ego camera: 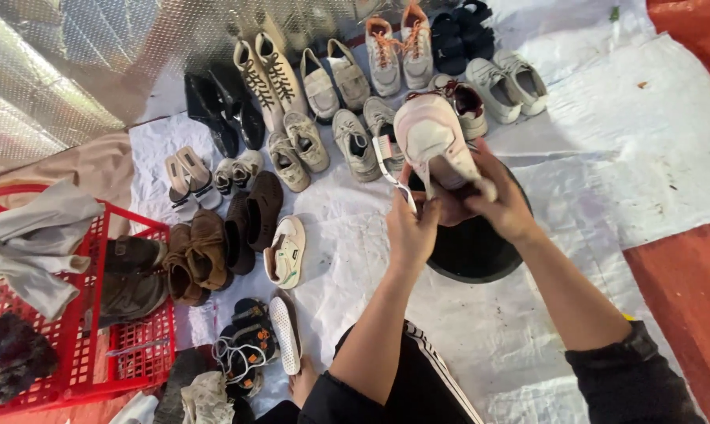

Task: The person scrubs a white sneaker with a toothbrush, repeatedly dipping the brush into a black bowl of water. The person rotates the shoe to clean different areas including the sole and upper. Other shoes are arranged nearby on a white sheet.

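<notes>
Right hand (503, 206): its fingers are clamped on a pale pink shoe (436, 145), held up with the sole facing the camera.
Left hand (410, 229): its fingers are closed around a white brush (389, 161), which touches the shoe's left side.
Below the hands: a black tub (473, 250) sits on the white sheet (606, 141), partly hidden by the hands.
Around: rows of other shoes (308, 118) lie on the sheet, just past the held shoe.
Left side: a red basket (88, 345) holds a grey cloth (37, 243) and brown boots (198, 259) lie beside it.
</notes>
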